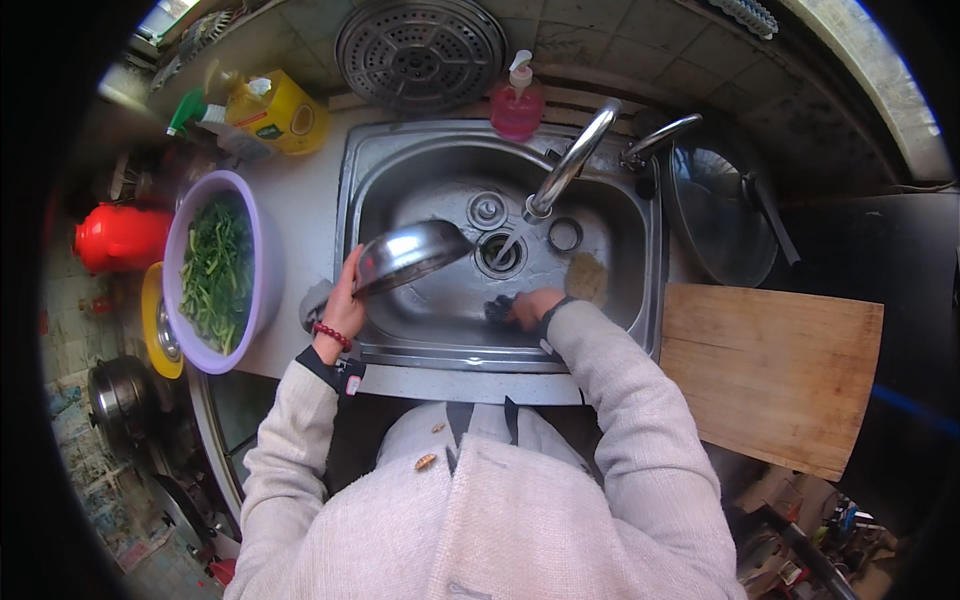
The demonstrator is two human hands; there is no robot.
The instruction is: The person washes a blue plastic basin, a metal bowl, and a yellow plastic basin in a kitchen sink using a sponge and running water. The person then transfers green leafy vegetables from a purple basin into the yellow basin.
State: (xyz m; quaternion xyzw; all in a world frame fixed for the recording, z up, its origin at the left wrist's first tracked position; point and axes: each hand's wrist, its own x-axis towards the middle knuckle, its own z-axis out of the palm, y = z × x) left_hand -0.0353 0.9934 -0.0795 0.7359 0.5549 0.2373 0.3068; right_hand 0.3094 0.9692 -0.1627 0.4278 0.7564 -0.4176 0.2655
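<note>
My left hand (346, 300) grips the rim of a stainless steel bowl (412, 251), tilted on its side above the left part of the sink (450, 330). In my right hand (534, 306), low over the basin floor, is a dark scouring pad (498, 308), partly hidden by the fingers. Water runs from the chrome faucet (574, 165) into the open drain (500, 255). Close to the drain lie a round metal strainer plug (487, 210) and a small metal ring (565, 234). A tan loofah-like pad (586, 279) rests beyond my right wrist.
A lilac basin (264, 300) of leafy greens stands left of the sink. Behind are a yellow jug (281, 116), a pink soap pump bottle (517, 109) and a perforated steamer plate (420, 56). To the right are a glass lid (720, 217) and a wooden cutting board (772, 375).
</note>
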